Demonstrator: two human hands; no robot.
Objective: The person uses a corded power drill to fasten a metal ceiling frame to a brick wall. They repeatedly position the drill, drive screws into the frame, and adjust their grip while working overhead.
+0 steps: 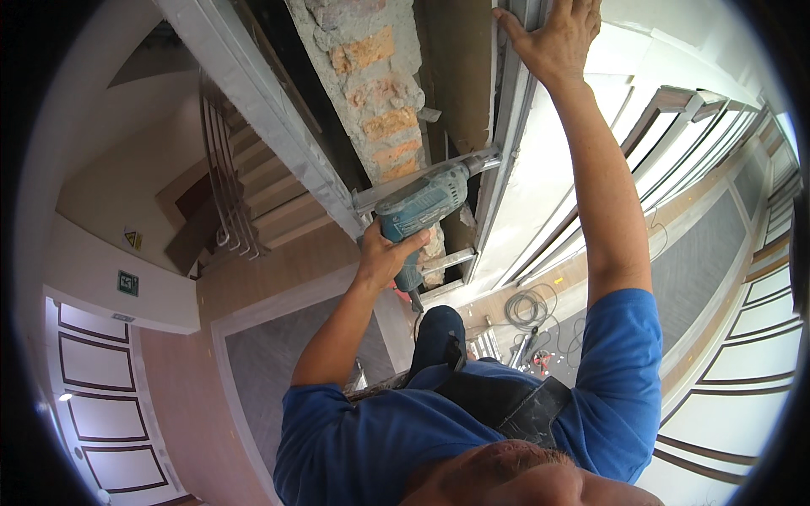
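Observation:
My left hand [390,255] is wrapped round the handle of a teal corded power drill [429,201]. The drill's nose points to the upper right and meets a metal crosspiece [368,197] where it joins an upright metal channel [516,93]. Whether the bit touches the metal is too small to tell. High on that channel my right hand [560,44] lies with its fingers stretched out and the thumb apart, holding no tool. Behind the drill stands a strip of rough brick and mortar wall [384,93] between the metal framing.
A second metal channel [270,110] slants down on the left, before a staircase [283,198] with curved rails. On the floor lie a coiled cable [530,309] and several tools with red parts [542,361]. Framed panels [675,126] lean along the right wall.

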